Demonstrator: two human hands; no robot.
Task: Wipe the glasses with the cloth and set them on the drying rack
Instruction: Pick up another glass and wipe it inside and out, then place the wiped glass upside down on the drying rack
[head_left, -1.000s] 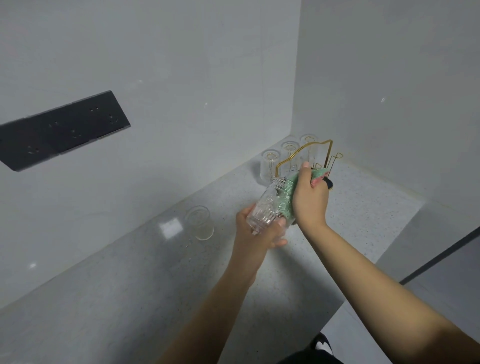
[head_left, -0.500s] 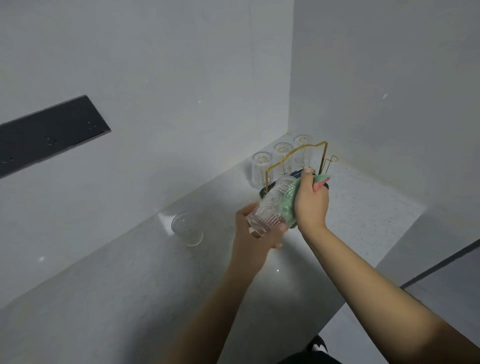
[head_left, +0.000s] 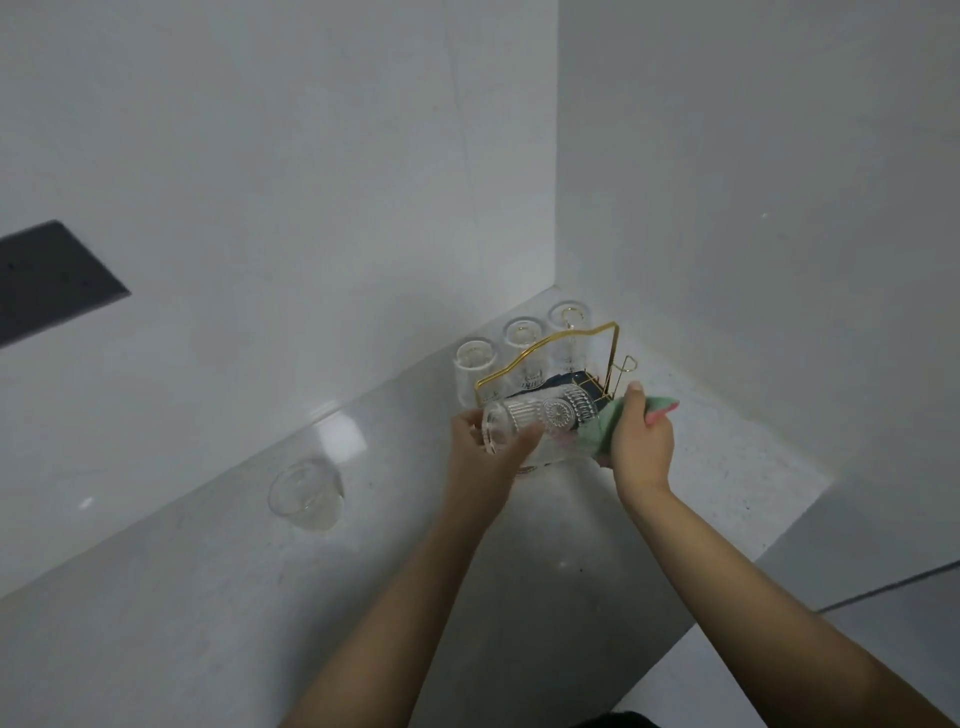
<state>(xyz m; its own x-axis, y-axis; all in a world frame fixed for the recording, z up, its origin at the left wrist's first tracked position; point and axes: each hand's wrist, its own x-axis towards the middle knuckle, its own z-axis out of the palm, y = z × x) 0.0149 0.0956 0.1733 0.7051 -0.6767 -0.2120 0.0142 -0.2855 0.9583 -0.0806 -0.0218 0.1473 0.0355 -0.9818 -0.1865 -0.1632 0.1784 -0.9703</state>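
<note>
My left hand (head_left: 480, 452) grips a clear ribbed glass (head_left: 540, 418) by its rim end; the glass lies almost on its side. My right hand (head_left: 641, 441) holds a green and pink cloth (head_left: 605, 428) bunched against the glass's far end. Just behind both hands stands the gold wire drying rack (head_left: 550, 353) on a dark base. Three glasses (head_left: 522, 338) stand upside down along the rack's far side. A plain clear glass (head_left: 306, 496) stands upright on the counter to the left, apart from my hands.
The grey speckled counter (head_left: 260, 597) runs into a corner between two white walls (head_left: 556, 208). A dark socket panel (head_left: 47, 280) is on the left wall. The counter's front edge (head_left: 727, 582) drops off at the right.
The held glass has tipped from a slant to nearly horizontal. My right hand with the cloth has slid off the glass's side to its far end. The view has shifted right.
</note>
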